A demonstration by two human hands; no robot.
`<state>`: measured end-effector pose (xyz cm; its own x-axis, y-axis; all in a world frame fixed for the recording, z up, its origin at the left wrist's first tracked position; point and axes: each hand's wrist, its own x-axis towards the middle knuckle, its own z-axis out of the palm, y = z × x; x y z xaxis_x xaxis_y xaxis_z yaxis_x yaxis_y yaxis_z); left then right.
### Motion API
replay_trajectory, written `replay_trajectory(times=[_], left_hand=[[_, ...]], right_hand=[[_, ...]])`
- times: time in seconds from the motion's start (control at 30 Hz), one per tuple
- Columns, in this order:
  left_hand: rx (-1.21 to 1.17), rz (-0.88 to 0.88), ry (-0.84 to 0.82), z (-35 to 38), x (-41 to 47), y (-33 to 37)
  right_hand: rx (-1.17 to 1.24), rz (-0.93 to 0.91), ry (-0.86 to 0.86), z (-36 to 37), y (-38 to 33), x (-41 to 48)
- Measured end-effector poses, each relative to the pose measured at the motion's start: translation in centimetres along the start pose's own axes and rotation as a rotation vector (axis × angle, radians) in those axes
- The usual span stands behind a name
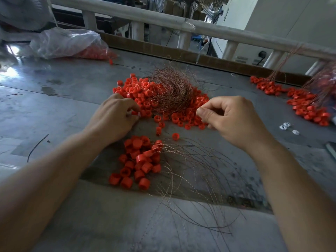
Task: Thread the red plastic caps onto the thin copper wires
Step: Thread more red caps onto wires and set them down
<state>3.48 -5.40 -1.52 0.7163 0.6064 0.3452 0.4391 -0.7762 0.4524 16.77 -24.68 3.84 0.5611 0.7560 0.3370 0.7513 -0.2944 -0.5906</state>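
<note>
Left grip (112,120) on cap (134,113), wires (172,90) beyond

The small round red plastic caps (138,91) are bright orange-red. The tangled thin copper wires (172,91) at 12 o'clock are reddish-brown. The metal table (54,106) is dull grey, mottled with dark stains. Small plastic pieces (287,125) at 3 o'clock are white.
</note>
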Motion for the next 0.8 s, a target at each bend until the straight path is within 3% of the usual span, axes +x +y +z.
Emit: replay_trajectory(times=[0.23,0.33,0.43,0.5,0.57,0.8], left_hand=[[0.004,0.042,0.021,0.1,0.2,-0.3],[-0.041,0.001,0.116,-0.1,0.3,-0.1],[-0.416,-0.059,0.119,-1.2,-0.1,1.0],[-0.775,-0.050,0.011,-2.1,-0.9,2.2],[-0.969,-0.004,-0.103,-2.6,-1.7,3.1],[-1.025,0.031,-0.214,-2.5,-2.1,4.0]], right_hand=[[0.005,0.052,0.050,0.1,0.6,0.2],[0.002,0.056,0.043,0.1,0.6,0.2],[-0.022,0.065,0.042,0.1,0.9,0.1],[-0.048,0.070,0.041,0.2,1.1,0.2],[-0.064,0.076,0.044,0.3,1.4,0.4],[-0.128,0.027,0.065,1.6,1.5,1.9]])
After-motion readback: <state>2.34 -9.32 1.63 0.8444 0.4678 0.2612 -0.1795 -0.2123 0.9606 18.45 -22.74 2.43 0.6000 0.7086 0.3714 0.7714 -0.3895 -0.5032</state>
